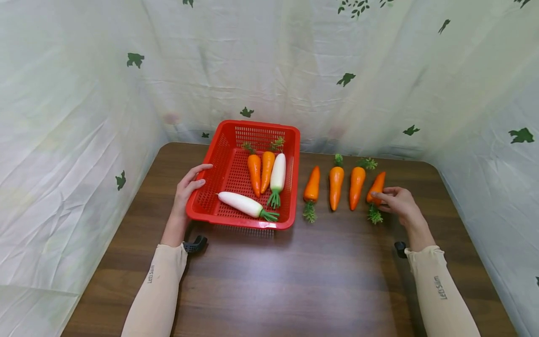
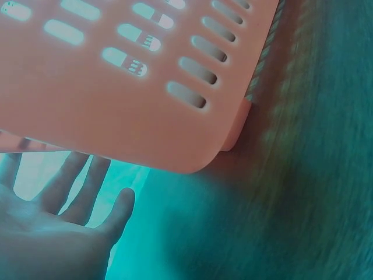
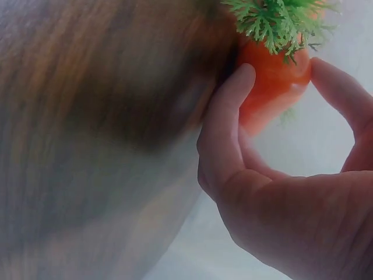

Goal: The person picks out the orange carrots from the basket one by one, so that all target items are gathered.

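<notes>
At the table's right, my right hand [image 1: 400,203] pinches the rightmost carrot [image 1: 376,186] near its leafy top, thumb on one side and fingers on the other. This carrot [image 3: 274,84] lies with its green leaves toward me. My left hand [image 1: 185,189] rests at the left side of a red plastic basket [image 1: 194,213], its fingers fairly straight and spread along the rim. In the left wrist view the hand [image 2: 58,227] is partly behind the basket wall [image 2: 116,122]. Two carrots [image 1: 254,173] and two white radishes [image 1: 242,203] with green tops lie inside the basket.
Between basket and right hand, three more carrots stand in a row: one [image 1: 312,187] with leaves toward me, two others [image 1: 335,187] with leaves away. The brown wooden table [image 1: 290,281] ends at a pale curtain [image 1: 311,70] with green leaf prints at back and sides.
</notes>
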Demonstrator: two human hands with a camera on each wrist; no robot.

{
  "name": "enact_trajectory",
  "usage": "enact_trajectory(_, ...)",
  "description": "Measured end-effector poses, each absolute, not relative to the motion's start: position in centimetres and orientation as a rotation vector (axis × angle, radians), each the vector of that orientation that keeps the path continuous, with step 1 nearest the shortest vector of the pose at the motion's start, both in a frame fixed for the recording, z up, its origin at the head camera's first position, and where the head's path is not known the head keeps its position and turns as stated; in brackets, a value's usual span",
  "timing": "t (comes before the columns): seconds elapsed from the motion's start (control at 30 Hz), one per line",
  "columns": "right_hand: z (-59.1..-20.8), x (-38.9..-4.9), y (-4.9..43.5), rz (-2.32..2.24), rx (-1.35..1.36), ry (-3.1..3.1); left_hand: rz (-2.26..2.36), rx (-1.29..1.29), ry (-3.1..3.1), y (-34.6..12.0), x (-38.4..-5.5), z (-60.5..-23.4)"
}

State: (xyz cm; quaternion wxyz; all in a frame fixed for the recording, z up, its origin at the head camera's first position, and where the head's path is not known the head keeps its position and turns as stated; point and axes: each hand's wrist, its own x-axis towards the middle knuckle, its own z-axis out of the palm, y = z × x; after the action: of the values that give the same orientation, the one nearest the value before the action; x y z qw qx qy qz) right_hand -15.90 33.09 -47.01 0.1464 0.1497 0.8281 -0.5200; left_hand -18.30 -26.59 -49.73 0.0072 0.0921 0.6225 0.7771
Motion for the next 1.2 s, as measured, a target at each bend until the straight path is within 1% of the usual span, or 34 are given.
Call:
enact_trajectory(0.4,-46.6,-15.8,32.5,-1.505,0.415,2.4,2.428,0.285,1.965,-26.6,-18.5,-50.0)
enact_trajectory(0.67,-46.0,-15.8,32.2,-1.456,0.525,2.599,2.425,0.269,1.962,-26.6,-18.4,-50.0)
enact_trajectory(0.9,-44.7,-16.0,30.8,-1.413,0.601,2.776,2.425,0.271,1.96,-26.7,-18.4,-50.0)
enact_trajectory(1.2,-43.1,-16.4,28.4,-1.509,0.543,2.788,2.429,0.303,1.942,-26.7,-18.4,-50.0)
